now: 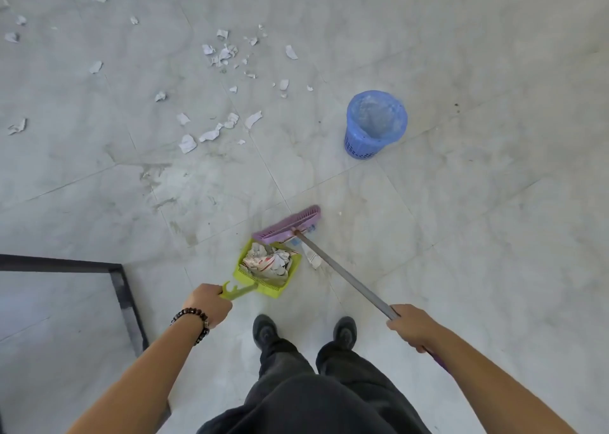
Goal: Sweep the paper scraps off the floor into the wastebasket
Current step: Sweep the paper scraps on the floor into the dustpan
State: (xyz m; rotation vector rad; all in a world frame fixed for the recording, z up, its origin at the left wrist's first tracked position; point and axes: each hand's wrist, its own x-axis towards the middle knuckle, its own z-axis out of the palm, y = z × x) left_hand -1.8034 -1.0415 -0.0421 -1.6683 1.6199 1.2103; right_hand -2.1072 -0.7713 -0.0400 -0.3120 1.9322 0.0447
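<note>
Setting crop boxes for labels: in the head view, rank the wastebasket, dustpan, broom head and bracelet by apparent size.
1. wastebasket and dustpan, about alike; the wastebasket stands farther off
2. broom head
3. bracelet

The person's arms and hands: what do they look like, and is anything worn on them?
No sleeves are in view on either arm. The left hand and right hand have no gloves. A bracelet of dark round beads circles the left wrist; the right wrist carries nothing.
</note>
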